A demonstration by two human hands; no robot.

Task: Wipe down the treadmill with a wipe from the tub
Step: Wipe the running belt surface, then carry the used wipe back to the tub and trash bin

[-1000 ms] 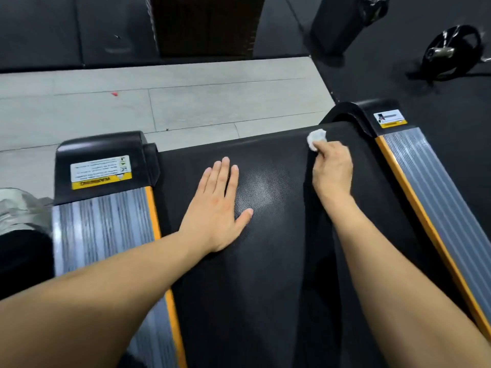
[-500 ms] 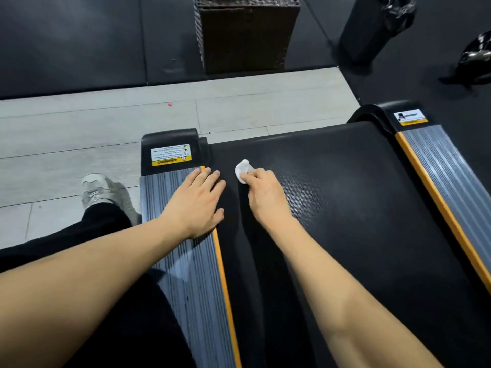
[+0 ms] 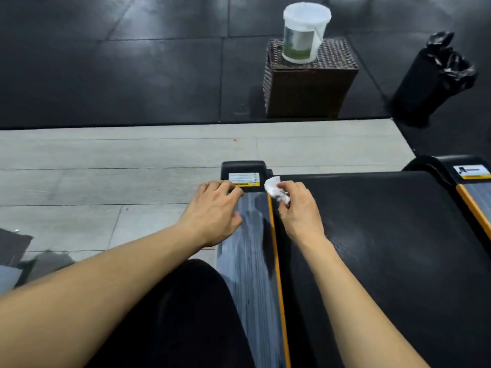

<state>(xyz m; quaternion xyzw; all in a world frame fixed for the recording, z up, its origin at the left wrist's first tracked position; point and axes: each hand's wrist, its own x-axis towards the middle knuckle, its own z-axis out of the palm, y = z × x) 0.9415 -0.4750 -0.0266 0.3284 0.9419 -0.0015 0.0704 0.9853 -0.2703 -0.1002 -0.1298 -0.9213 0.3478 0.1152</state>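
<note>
A black treadmill (image 3: 385, 261) fills the frame from 3 to 6 o'clock, a white tub (image 3: 305, 33) sits on a wicker box (image 3: 308, 88) at 1 o'clock, the left hand (image 3: 212, 211) rests loosely curled, grasping nothing, on the grey side rail (image 3: 249, 274), and the right hand (image 3: 299, 208) pinches a crumpled white wipe (image 3: 275, 188) at the belt's 12 o'clock corner.

- A gym is showing here; a treadmill (image 3: 372, 248) is lying with its black belt and grey side rails
- Dark rubber floor tiles (image 3: 132, 62) are covering the ground beyond
</note>
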